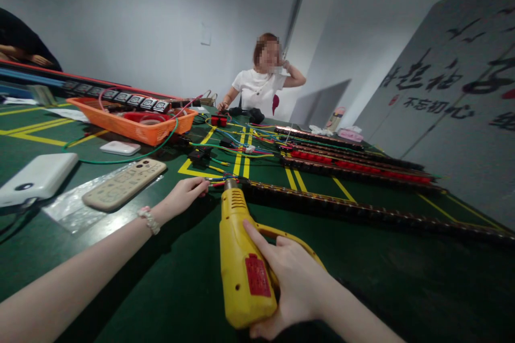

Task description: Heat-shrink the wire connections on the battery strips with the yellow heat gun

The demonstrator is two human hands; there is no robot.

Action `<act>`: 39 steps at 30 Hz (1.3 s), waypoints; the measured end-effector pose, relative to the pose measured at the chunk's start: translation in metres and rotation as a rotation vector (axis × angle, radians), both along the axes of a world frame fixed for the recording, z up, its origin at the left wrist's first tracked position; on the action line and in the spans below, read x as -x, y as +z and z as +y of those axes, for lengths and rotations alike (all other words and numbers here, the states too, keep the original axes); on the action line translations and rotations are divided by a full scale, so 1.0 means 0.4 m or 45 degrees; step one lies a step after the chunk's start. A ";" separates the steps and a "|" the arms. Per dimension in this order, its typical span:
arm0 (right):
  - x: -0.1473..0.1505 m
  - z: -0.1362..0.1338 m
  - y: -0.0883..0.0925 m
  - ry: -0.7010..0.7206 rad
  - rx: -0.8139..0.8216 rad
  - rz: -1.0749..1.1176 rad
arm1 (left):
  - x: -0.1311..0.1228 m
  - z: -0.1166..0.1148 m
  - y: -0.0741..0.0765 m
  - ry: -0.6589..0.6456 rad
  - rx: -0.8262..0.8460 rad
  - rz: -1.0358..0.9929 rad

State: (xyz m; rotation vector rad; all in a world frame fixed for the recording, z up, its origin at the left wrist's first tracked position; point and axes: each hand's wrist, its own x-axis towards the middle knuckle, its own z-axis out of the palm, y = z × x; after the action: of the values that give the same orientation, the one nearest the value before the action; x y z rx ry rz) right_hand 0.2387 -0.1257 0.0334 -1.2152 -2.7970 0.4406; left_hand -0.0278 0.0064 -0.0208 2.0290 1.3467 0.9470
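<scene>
My right hand (295, 273) is wrapped round the handle of a yellow heat gun (235, 246), which has a red label on its body. The gun's metal nozzle points away from me, close to a bundle of coloured wires (219, 182). Those wires run into the near end of a long dark strip (322, 202) lying across the table. Between the fingertips of my left hand (187, 198), the loose ends of the wires are pinched, just left of the nozzle. A beaded band circles my left wrist.
An orange basket (132, 124) holding parts stands left of centre. Nearer lie a phone (125, 185), a white power bank (38, 179) and a plastic bag (72, 214). More strips (354, 163) lie at right. A co-worker (261, 83) sits opposite; another person (28, 43) is far left.
</scene>
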 end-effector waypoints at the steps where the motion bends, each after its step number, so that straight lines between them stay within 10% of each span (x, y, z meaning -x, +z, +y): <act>1: -0.007 -0.002 -0.002 -0.019 -0.001 -0.002 | 0.000 -0.001 0.002 -0.005 -0.001 -0.002; 39: 0.079 0.001 -0.007 0.109 -0.012 0.019 | -0.008 0.001 0.001 0.094 -0.011 -0.087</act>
State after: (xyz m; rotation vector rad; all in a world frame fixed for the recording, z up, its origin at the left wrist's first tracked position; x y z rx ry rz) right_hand 0.2073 -0.1252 0.0307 -1.0895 -2.8433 0.4399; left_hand -0.0246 0.0068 -0.0204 1.9474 1.3914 1.0468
